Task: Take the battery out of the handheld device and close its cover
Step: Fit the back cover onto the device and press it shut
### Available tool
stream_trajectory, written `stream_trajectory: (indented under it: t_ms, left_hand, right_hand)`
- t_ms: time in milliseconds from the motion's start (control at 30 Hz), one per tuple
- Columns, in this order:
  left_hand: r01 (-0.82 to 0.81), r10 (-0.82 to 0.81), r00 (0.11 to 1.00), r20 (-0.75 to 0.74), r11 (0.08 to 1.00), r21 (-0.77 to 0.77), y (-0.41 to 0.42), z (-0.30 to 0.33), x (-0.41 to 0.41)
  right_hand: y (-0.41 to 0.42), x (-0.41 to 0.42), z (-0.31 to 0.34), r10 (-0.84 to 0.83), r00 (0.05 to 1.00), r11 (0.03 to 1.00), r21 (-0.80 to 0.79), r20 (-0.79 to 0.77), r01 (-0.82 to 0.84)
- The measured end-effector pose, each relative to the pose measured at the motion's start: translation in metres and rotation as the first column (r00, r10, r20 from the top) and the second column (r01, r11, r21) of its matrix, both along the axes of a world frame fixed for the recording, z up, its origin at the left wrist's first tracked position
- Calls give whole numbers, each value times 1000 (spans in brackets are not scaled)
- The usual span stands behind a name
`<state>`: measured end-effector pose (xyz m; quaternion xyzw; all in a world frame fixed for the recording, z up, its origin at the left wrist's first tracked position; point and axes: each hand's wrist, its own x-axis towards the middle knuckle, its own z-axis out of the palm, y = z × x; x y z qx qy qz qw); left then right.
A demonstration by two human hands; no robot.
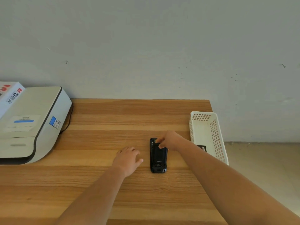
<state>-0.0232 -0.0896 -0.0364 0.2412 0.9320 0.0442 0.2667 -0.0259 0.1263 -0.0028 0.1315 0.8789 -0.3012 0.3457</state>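
A black handheld device (158, 157) lies face down on the wooden table (100, 120), its long side pointing away from me, with small white lettering near its lower end. My right hand (168, 140) rests on the device's far end, thumb and fingertips pinched at the top of its back cover. My left hand (128, 157) lies flat on the table just left of the device, fingers spread, not touching it. The battery is hidden from view.
A white and grey printer (32, 124) with a black cable stands at the left, a red and white box (9, 93) on top. A white perforated plastic basket (209, 132) sits at the table's right edge, holding a dark flat item (203, 147). A grey wall runs behind.
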Motion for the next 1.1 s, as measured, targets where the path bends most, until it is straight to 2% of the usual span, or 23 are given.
stream_trajectory:
  t_ms: [267, 600, 1100]
  left_hand:
    - [-2, 2, 1000, 6, 1000, -9, -3, 0, -3]
    - [12, -12, 1000, -2, 1000, -27, -3, -1, -4]
    - [-4, 4, 1000, -12, 999, -53, 4, 1, -15]
  right_hand:
    - [-4, -1, -17, 15, 1000, 1000, 4, 12, -15]
    - [-11, -2, -25, 139, 990, 988, 62, 15, -140]
    - [-13, 2, -40, 286, 955, 945, 187, -77, -268]
